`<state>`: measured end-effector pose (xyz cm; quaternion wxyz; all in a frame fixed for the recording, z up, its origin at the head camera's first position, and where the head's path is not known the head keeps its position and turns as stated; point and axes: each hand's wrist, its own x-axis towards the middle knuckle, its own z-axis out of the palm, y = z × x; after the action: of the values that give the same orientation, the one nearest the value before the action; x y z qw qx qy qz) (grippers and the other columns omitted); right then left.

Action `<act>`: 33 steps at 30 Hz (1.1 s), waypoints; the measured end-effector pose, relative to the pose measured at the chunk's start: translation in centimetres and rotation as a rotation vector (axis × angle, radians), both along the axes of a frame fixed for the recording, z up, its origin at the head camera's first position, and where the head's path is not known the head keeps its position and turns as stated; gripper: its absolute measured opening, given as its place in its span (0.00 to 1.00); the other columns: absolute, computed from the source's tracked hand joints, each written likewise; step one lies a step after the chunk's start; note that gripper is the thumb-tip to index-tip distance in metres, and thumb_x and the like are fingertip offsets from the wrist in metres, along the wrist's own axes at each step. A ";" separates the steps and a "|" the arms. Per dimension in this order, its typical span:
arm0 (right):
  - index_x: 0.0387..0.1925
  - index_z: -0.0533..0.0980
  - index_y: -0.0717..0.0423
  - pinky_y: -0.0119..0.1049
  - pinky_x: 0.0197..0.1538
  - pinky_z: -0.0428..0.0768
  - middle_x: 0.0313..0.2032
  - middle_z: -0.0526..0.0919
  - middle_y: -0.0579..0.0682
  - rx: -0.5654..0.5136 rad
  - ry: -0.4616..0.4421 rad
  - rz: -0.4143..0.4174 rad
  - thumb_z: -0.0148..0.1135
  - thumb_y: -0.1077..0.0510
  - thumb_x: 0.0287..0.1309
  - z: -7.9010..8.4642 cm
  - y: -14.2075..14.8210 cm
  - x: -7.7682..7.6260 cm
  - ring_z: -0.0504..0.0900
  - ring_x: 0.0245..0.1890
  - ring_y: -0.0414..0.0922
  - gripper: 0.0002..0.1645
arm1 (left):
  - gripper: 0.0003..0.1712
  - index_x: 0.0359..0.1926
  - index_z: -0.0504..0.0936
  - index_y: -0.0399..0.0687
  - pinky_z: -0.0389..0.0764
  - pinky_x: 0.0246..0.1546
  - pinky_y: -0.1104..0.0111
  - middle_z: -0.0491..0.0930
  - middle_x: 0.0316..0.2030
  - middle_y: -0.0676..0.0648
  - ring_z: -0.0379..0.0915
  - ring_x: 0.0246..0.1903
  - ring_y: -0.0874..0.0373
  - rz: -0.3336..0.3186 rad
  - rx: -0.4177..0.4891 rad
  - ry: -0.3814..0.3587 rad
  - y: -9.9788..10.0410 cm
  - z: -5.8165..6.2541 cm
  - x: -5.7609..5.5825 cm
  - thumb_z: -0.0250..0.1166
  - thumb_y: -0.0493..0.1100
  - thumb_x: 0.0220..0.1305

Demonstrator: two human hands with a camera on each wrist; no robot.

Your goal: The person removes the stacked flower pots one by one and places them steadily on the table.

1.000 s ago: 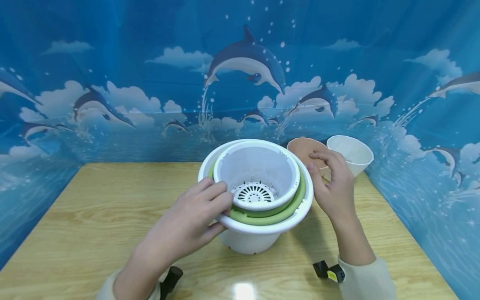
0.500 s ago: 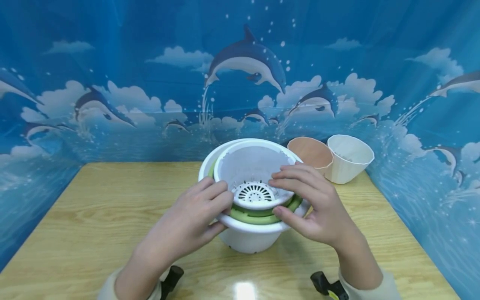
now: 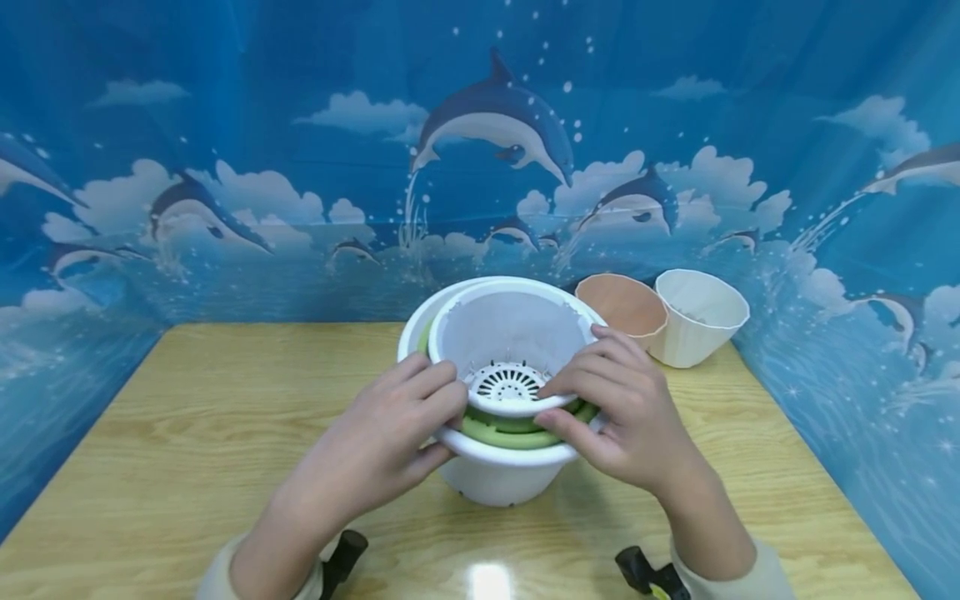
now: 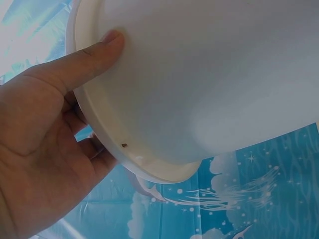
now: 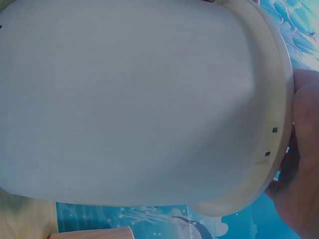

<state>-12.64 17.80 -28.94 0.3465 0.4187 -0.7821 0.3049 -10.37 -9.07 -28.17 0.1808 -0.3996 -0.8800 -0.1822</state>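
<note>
Three flowerpots stand nested on the table: an outer white pot (image 3: 498, 487), a green pot (image 3: 495, 435) within it, and an inner white pot (image 3: 517, 312) with a slotted bottom. My left hand (image 3: 390, 425) grips the outer pot's rim at the left, fingers over the top. In the left wrist view its thumb (image 4: 107, 52) presses under that rim. At the front right, my right hand (image 3: 626, 408) pinches the inner pot's rim, fingers inside and thumb just below it. The right wrist view mostly shows the outer pot's smooth wall (image 5: 129, 99), with the right hand at its rim.
Behind and to the right, a terracotta-coloured pot (image 3: 618, 304) and a white faceted pot (image 3: 693, 333) stand side by side at the back of the wooden table (image 3: 225, 400). A blue dolphin-print curtain (image 3: 300, 167) closes off the back and sides.
My right hand has come left from beside the terracotta-coloured pot to the nested pots, and its fingers have closed on the inner pot's rim. The left hand has stayed put.
</note>
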 end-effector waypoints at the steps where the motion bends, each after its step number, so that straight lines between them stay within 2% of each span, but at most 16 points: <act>1: 0.31 0.84 0.45 0.58 0.64 0.68 0.30 0.85 0.40 0.001 0.006 -0.006 0.59 0.36 0.65 0.0 -0.1 0.0 0.80 0.36 0.42 0.20 | 0.21 0.31 0.69 0.58 0.75 0.39 0.68 0.68 0.34 0.60 0.65 0.39 0.61 0.000 0.001 0.000 0.0 0.0 0.0 0.78 0.45 0.52; 11: 0.30 0.85 0.46 0.59 0.62 0.73 0.29 0.86 0.41 0.003 0.060 -0.075 0.58 0.36 0.66 0.2 -1.0 0.6 0.82 0.35 0.43 0.22 | 0.21 0.31 0.68 0.58 0.75 0.39 0.68 0.69 0.35 0.60 0.65 0.39 0.61 0.006 -0.006 -0.008 -0.3 -0.1 0.0 0.77 0.45 0.53; 19: 0.28 0.85 0.50 0.57 0.61 0.74 0.28 0.87 0.43 -0.069 0.128 -0.161 0.60 0.36 0.64 0.2 -1.7 1.1 0.82 0.33 0.44 0.24 | 0.21 0.31 0.69 0.59 0.76 0.40 0.68 0.73 0.38 0.61 0.67 0.40 0.63 0.011 0.002 -0.012 -0.3 -0.1 0.1 0.77 0.45 0.52; 27: 0.31 0.85 0.51 0.57 0.66 0.70 0.29 0.86 0.44 -0.153 0.080 -0.158 0.63 0.38 0.62 0.1 -2.2 1.5 0.83 0.35 0.45 0.22 | 0.21 0.31 0.69 0.58 0.74 0.38 0.69 0.71 0.36 0.61 0.65 0.38 0.62 0.007 0.006 -0.005 -0.4 0.0 0.0 0.78 0.44 0.52; 33: 0.31 0.85 0.54 0.55 0.69 0.66 0.29 0.86 0.47 -0.199 0.079 -0.135 0.64 0.39 0.61 0.3 -2.3 1.7 0.82 0.36 0.46 0.22 | 0.21 0.31 0.68 0.58 0.73 0.37 0.69 0.70 0.34 0.61 0.64 0.38 0.63 0.002 0.006 -0.017 -0.3 0.1 0.1 0.77 0.44 0.52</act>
<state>-10.98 15.52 -28.69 0.4365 0.3403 -0.7602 0.3402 -10.30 -9.42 -28.10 0.1747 -0.3965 -0.8814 -0.1882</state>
